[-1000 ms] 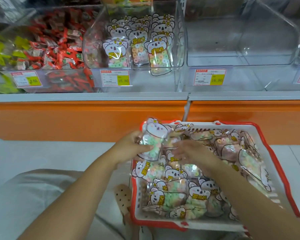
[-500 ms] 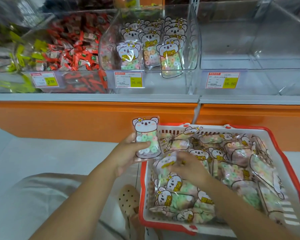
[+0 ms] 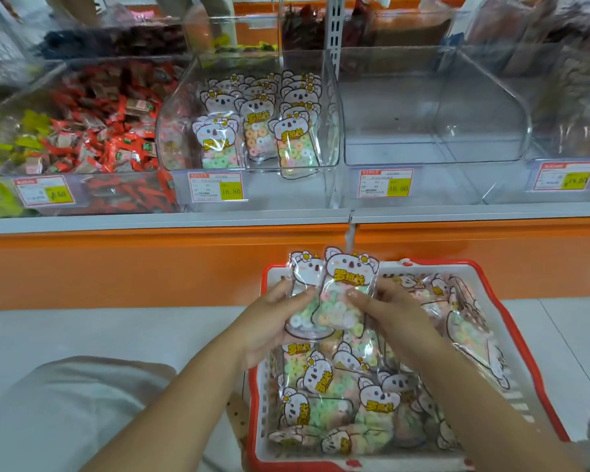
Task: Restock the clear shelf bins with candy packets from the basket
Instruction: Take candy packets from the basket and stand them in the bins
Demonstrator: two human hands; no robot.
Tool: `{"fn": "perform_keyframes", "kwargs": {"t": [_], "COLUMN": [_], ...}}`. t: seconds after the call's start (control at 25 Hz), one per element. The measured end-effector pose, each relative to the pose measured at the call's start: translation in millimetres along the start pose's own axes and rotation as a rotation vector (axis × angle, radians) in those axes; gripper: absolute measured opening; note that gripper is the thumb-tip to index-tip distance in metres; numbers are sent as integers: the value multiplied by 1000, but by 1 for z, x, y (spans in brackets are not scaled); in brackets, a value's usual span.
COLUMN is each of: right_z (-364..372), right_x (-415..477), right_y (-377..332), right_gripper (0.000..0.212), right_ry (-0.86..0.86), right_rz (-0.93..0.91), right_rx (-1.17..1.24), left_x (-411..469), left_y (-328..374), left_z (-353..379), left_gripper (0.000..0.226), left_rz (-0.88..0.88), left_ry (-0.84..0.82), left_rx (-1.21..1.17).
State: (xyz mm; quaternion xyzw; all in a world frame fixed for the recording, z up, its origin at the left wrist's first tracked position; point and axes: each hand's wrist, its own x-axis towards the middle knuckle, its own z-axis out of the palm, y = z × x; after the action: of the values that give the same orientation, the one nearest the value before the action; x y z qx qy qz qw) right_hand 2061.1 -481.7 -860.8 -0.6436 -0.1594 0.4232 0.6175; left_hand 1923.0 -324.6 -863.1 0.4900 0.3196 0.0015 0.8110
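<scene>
Candy packets (image 3: 372, 400) with koala faces fill the red-rimmed basket (image 3: 438, 263) at near right, and above its far left corner the left hand (image 3: 269, 321) curls round a rear packet (image 3: 304, 277) while the right hand (image 3: 399, 315) pinches a front packet (image 3: 348, 284) overlapping it. Farther off on the shelf (image 3: 150, 221), more koala packets (image 3: 256, 127) stand upright in the middle clear bin (image 3: 174, 144), between red-wrapped sweets (image 3: 92, 131) on the left and a second clear bin (image 3: 433, 137) on the right.

Two candy packets (image 3: 349, 287) held up, one basket (image 3: 440, 264), four price labels (image 3: 215, 187) along the shelf.
</scene>
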Motion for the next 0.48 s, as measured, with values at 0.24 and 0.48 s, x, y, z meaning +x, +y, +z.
{"fn": "perform_keyframes", "kwargs": {"t": [0.24,0.48], "right_z": [3,16], "right_x": [-5,-5], "right_y": [-5,-3], "right_gripper": [21,21], "right_ry": [37,-39], "right_rz": [-10,6], "right_rx": [91,217], "left_x": [-4,-10], "left_y": [2,12], "left_z": [3,4], "left_gripper": [34,43], "left_rz": [25,-35], "left_ry": [-15,-148], "left_rx": [-29,-209]}}
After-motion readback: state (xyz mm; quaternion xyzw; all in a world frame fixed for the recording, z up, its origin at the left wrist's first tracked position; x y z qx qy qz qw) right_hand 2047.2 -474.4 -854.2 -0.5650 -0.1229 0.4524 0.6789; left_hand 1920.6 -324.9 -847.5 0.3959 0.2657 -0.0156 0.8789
